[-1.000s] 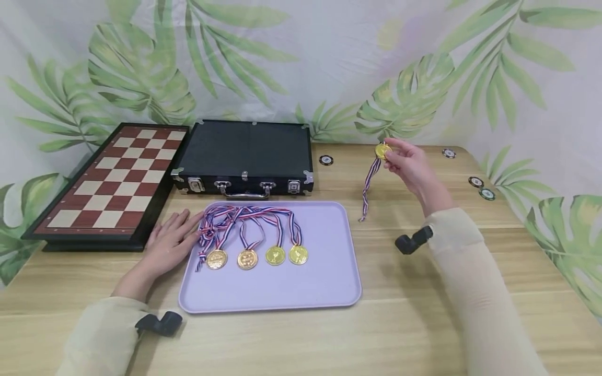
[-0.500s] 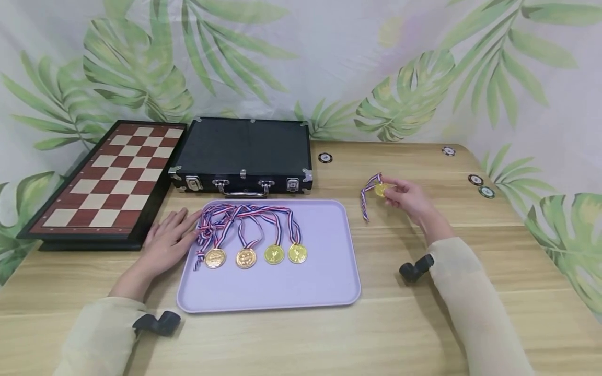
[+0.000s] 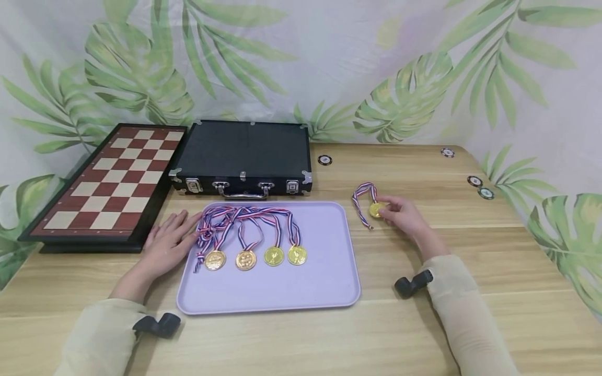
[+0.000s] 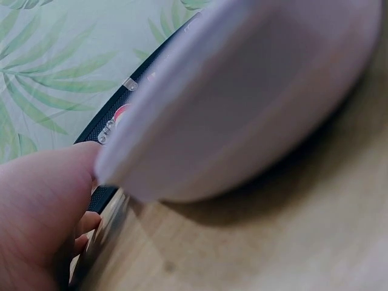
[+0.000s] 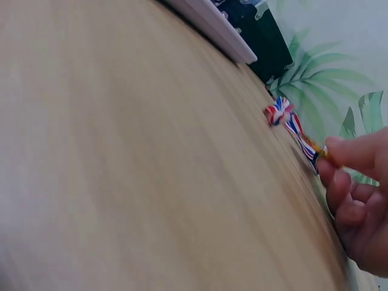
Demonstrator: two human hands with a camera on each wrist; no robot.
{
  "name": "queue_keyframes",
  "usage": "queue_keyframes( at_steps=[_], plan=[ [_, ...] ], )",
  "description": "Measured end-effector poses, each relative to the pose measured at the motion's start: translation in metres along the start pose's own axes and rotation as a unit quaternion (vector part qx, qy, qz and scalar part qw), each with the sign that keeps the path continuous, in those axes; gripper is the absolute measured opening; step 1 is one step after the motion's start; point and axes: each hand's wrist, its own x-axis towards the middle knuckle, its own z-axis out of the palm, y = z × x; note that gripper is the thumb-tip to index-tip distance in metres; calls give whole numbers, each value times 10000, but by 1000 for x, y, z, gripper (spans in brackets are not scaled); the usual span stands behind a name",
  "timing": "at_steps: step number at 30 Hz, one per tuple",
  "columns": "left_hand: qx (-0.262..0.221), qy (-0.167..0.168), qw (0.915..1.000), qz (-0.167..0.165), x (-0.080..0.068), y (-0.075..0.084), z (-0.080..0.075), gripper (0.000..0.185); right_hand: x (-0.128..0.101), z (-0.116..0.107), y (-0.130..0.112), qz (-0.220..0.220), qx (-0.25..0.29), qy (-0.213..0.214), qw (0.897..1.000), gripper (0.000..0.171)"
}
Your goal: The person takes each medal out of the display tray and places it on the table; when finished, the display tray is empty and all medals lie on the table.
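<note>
A lilac tray (image 3: 329, 292) lies nearest on the wooden tabletop (image 3: 301, 339), bearing four gold medals (image 3: 256, 257) in a row, their striped ribbons (image 3: 235, 214) bunched toward the tray's far left corner. The left hand (image 3: 169, 243) is laid flat at the tray's left edge, fingers (image 3: 181, 222) straight and relaxed, tips touching the ribbon bunch. To the right of the tray, apart from it, a fifth medal (image 3: 376, 210) is pinched between the thumb and curled fingers of the right hand (image 3: 402, 216), low over the tabletop or just touching it – which cannot be told; its ribbon (image 3: 363, 201) lies looped on the wood. The step in hand appears to be bringing this medal into the row: it would best be carried by the disc, set beside the rightmost medal, with the ribbon trailed toward the far edge so nothing tangles. Farther back are a black case (image 3: 244, 156), a chessboard (image 3: 113, 177) and scattered poker chips (image 3: 479, 187) – a leaf-printed curtain (image 3: 301, 62) hangs behind.
</note>
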Motion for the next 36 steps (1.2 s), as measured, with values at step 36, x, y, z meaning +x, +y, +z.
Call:
queue_keyframes(
  at_steps=[36],
  plan=[
    [-6,19,10000,-21,-1,2,-1,48,-52,116,-78,-2252,-769,-1595,9581,38]
  ],
)
